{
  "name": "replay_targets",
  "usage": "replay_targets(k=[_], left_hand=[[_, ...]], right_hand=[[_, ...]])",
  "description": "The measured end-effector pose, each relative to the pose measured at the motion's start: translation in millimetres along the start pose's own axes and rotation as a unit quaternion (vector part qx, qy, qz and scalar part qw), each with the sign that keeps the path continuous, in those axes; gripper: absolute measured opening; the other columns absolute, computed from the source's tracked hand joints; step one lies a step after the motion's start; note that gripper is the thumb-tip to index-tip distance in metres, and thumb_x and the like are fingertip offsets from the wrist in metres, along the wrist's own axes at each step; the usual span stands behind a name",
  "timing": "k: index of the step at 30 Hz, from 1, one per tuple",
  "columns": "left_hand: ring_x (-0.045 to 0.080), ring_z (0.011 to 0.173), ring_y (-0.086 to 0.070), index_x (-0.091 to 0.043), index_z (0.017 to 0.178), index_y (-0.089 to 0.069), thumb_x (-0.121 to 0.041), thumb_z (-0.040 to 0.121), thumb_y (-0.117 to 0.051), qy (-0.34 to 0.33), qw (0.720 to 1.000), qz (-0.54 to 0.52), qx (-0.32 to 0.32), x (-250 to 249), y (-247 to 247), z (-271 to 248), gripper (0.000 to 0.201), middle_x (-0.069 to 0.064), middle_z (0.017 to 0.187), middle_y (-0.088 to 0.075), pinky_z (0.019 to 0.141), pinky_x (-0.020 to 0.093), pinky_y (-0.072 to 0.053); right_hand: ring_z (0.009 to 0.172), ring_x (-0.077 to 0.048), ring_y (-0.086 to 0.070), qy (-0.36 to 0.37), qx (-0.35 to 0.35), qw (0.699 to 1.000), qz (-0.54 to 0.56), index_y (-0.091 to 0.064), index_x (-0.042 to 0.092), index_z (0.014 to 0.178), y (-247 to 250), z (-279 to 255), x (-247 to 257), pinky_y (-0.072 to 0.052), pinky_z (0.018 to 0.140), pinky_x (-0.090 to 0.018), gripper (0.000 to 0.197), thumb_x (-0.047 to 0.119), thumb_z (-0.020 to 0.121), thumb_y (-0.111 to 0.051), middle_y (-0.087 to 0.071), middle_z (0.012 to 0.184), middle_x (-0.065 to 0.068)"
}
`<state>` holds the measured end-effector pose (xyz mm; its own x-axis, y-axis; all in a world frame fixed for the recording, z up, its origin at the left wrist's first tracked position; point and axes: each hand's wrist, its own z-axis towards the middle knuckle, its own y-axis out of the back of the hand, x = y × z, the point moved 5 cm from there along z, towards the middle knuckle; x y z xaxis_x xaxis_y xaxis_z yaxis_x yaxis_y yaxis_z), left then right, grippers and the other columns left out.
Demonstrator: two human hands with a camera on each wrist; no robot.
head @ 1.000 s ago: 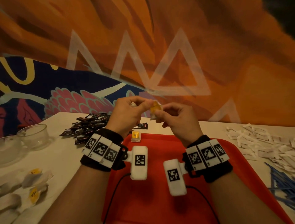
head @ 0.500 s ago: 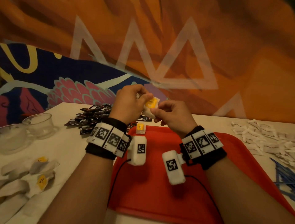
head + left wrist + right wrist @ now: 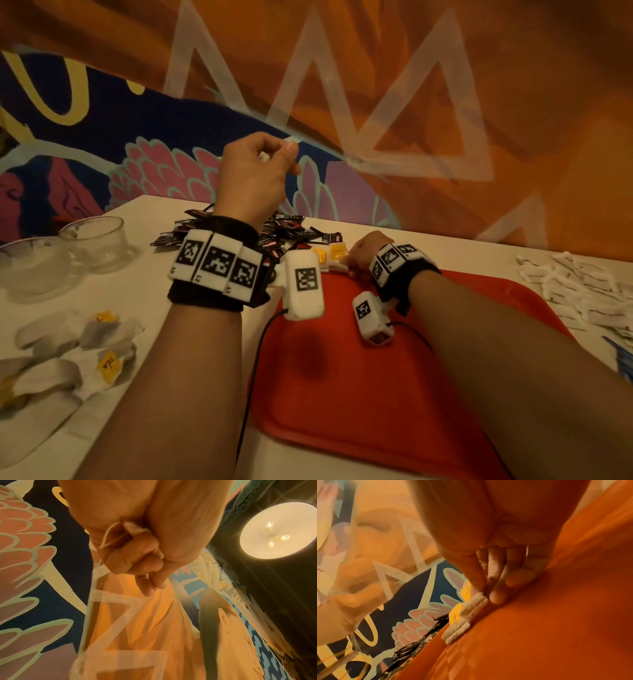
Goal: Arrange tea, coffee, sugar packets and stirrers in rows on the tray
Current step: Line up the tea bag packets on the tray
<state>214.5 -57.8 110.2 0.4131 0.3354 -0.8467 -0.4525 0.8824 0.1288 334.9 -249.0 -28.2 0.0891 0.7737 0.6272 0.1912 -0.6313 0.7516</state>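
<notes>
Now right hand (image 3: 359, 253) pinches tea bag (image 3: 476, 601) on tray (image 3: 376, 394) (left hand (image 3: 253, 171) grips string (image 3: 109, 536)).

Both forearms are bare, with no sleeves. On each wrist sits a broad black fabric band. The band of the left hand (image 3: 255, 171) carries three white blocks (image 3: 216, 263) side by side, each printed with a black-and-white square code. From this band, toward 3 o'clock, a white rounded box (image 3: 304, 285) sticks out with one more code on its face, and a thin black cable (image 3: 257, 356) leaves it toward 6 o'clock. The right hand (image 3: 363, 253) has the same kind of band with white coded blocks (image 3: 394, 261), probably three, since the view is slanted. Its white box (image 3: 371, 317) hangs toward 7 o'clock, with a dark end.
</notes>
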Motion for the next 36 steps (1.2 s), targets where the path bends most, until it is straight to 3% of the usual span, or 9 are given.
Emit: replay_targets(k=[4, 8, 13, 16, 18, 21, 29, 33, 36], left_hand=[[-0.003, 0.05, -0.053, -0.023, 0.085, -0.064, -0.026, 0.101, -0.057, 0.002, 1.0, -0.009, 0.005, 0, 0, 0, 0.017, -0.003, 0.082, -0.07, 0.045, 0.015, -0.041], [-0.002, 0.05, -0.053, -0.024, 0.085, -0.063, -0.026, 0.101, -0.057, 0.005, 1.0, -0.007, 0.007, 1, -1, 0, 0.017, -0.003, 0.083, -0.069, 0.043, 0.014, -0.04], [-0.001, 0.051, -0.053, -0.024, 0.088, -0.063, -0.028, 0.101, -0.057, 0.009, 1.0, -0.004, 0.007, 1, 0, -1, 0.014, -0.003, 0.085, -0.07, 0.043, 0.013, -0.04], [-0.002, 0.049, -0.052, -0.024, 0.088, -0.064, -0.028, 0.1, -0.057, 0.012, 1.0, -0.001, 0.008, 0, -1, -1, 0.015, -0.003, 0.084, -0.069, 0.044, 0.014, -0.04], [-0.001, 0.05, -0.052, -0.024, 0.087, -0.064, -0.029, 0.1, -0.058, 0.014, 1.0, 0.005, 0.014, -2, -4, -2, 0.015, -0.003, 0.084, -0.069, 0.044, 0.014, -0.04], [0.0, 0.05, -0.051, -0.021, 0.088, -0.065, -0.028, 0.1, -0.057, 0.021, 0.999, 0.018, 0.034, -5, -11, -6, 0.016, -0.003, 0.085, -0.069, 0.045, 0.014, -0.04], [0.007, 0.047, -0.045, -0.008, 0.1, -0.067, -0.027, 0.101, -0.056, 0.086, 0.992, 0.025, 0.092, 3, -29, -34, 0.022, 0.0, 0.079, -0.066, 0.044, 0.018, -0.038], [0.006, 0.046, -0.041, -0.009, 0.096, -0.065, -0.027, 0.101, -0.055, 0.167, 0.976, -0.058, 0.13, 19, -36, -55, 0.021, 0.0, 0.075, -0.059, 0.04, 0.018, -0.032], [0.006, 0.049, -0.042, -0.013, 0.092, -0.06, -0.026, 0.102, -0.053, 0.246, 0.945, -0.147, 0.157, 38, -42, -73, 0.018, -0.001, 0.074, -0.054, 0.037, 0.017, -0.03]], right_hand=[[0.078, -0.02, -0.073, -0.008, -0.008, 0.998, -0.067, -0.074, 0.015, 0.078, -3, 10, 0, -0.059, 0.082, -0.04, 0.027, 0.041, 0.076, -0.081, -0.075, 0.073, 0.0], [0.078, -0.022, -0.068, -0.015, -0.023, 0.991, -0.134, -0.069, 0.014, 0.086, 0, 9, 2, -0.057, 0.074, -0.034, 0.041, 0.053, 0.074, -0.078, -0.073, 0.085, -0.004], [0.072, -0.019, -0.056, 0.032, -0.049, 0.968, -0.245, -0.059, 0.01, 0.089, 18, -11, 17, -0.04, 0.051, -0.026, 0.052, 0.059, 0.078, -0.073, -0.062, 0.086, -0.004], [0.094, -0.022, -0.063, 0.06, -0.008, 0.955, -0.291, -0.065, 0.01, 0.111, 28, -33, 19, -0.055, 0.074, -0.032, 0.061, 0.054, 0.071, -0.081, -0.067, 0.107, -0.005], [0.103, -0.022, -0.062, 0.051, 0.045, 0.94, -0.333, -0.065, 0.016, 0.118, 28, -48, 9, -0.054, 0.082, -0.035, 0.069, 0.056, 0.065, -0.084, -0.066, 0.114, -0.003], [0.11, -0.024, -0.059, 0.034, 0.095, 0.922, -0.373, -0.063, 0.022, 0.127, 23, -62, -9, -0.048, 0.079, -0.034, 0.079, 0.059, 0.061, -0.085, -0.063, 0.125, -0.001], [0.115, -0.024, -0.058, 0.059, 0.089, 0.924, -0.368, -0.058, 0.026, 0.134, 20, -96, -23, -0.044, 0.076, -0.033, 0.084, 0.059, 0.061, -0.085, -0.059, 0.132, -0.001], [0.112, -0.024, -0.06, 0.068, 0.088, 0.924, -0.367, -0.061, 0.025, 0.13, 18, -109, -28, -0.046, 0.076, -0.033, 0.082, 0.061, 0.06, -0.084, -0.062, 0.127, 0.0], [0.109, -0.024, -0.061, 0.068, 0.085, 0.932, -0.345, -0.065, 0.022, 0.124, 20, -118, -27, -0.046, 0.077, -0.032, 0.075, 0.062, 0.063, -0.082, -0.065, 0.123, 0.0]])
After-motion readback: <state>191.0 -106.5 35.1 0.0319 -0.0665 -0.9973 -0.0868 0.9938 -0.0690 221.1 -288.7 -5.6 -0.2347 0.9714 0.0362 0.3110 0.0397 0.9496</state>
